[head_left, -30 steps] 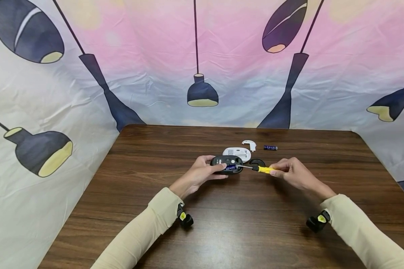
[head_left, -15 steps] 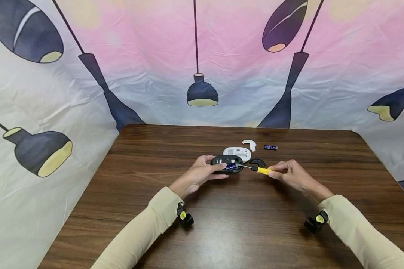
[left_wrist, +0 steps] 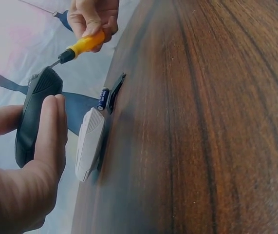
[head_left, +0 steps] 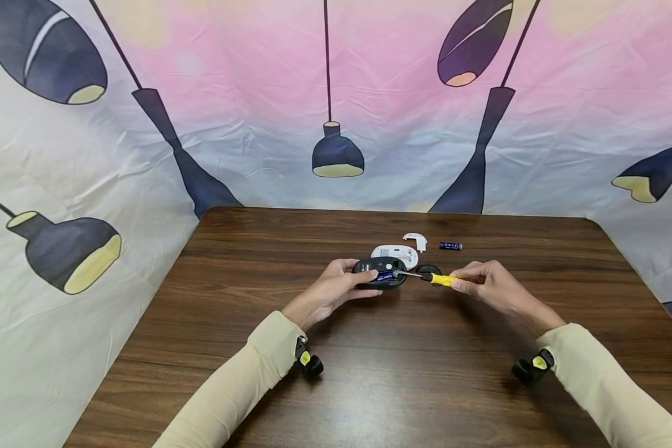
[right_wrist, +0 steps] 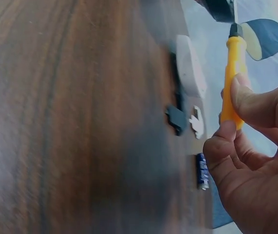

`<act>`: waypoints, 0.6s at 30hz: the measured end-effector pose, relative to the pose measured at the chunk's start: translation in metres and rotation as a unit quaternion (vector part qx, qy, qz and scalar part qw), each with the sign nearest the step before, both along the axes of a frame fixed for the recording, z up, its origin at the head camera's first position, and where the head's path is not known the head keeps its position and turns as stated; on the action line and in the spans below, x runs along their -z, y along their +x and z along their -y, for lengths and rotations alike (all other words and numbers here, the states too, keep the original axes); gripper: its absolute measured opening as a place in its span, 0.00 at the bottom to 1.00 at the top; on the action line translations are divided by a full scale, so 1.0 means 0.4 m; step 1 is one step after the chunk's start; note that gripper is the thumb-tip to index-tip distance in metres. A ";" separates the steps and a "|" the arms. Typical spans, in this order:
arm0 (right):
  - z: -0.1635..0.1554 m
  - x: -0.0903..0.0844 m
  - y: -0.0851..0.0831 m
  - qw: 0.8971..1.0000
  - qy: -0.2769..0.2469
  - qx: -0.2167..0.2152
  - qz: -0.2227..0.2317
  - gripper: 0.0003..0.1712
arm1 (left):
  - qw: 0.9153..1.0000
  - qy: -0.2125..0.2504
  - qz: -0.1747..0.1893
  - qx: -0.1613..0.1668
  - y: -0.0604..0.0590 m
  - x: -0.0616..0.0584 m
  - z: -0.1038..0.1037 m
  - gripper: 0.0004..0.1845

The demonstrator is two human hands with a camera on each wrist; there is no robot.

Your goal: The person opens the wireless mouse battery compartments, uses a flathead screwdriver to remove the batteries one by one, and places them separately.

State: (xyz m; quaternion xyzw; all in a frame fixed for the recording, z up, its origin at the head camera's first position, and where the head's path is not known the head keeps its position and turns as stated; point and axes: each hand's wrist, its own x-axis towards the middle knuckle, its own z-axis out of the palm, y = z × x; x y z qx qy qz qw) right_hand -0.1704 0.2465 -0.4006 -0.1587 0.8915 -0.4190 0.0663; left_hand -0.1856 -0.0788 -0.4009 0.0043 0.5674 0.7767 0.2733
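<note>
A black computer mouse (head_left: 364, 266), underside up, is gripped by my left hand (head_left: 336, 285), thumb across its underside and fingers beneath. Inside its uncovered compartment lies a blue battery (head_left: 384, 275). The left wrist view has the mouse (left_wrist: 33, 114) edge-on, raised above the table. My right hand (head_left: 490, 286) pinches the yellow handle of a screwdriver (head_left: 442, 280) between thumb and fingers. The screwdriver's thin shaft points left, its tip at the battery's right end. In the right wrist view the screwdriver (right_wrist: 235, 63) has fingers around its handle.
Behind the black mouse, a white mouse (head_left: 396, 254) lies underside up on the wooden table (head_left: 257, 249). Near it are a white cover (head_left: 417, 240), a black cover (head_left: 429, 270) and a loose blue battery (head_left: 450, 246). A printed cloth (head_left: 274, 112) hangs behind the table.
The right hand and screwdriver dipped slightly left, then shifted back right and up a little, with the tip staying at the battery's end. The left hand and black mouse have barely moved.
</note>
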 end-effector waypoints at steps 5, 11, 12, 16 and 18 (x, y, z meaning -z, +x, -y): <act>-0.022 -0.031 -0.001 1.000 -0.008 -0.003 -0.001 0.16 | 1.000 0.002 0.001 -0.003 0.000 -0.003 0.001 0.29; -0.055 -0.055 -0.003 1.000 -0.024 0.006 -0.018 0.17 | 1.000 -0.003 0.002 -0.004 0.003 -0.006 0.002 0.30; -0.060 -0.059 -0.003 0.999 -0.023 0.010 -0.021 0.17 | 1.000 -0.003 0.003 -0.004 0.004 -0.007 0.002 0.30; -0.075 -0.071 -0.005 0.999 -0.010 0.028 -0.028 0.19 | 1.000 -0.005 0.001 -0.004 0.006 -0.008 0.002 0.31; -0.081 -0.074 -0.008 0.999 -0.008 0.037 -0.018 0.20 | 1.000 -0.005 0.001 -0.004 0.006 -0.008 0.001 0.31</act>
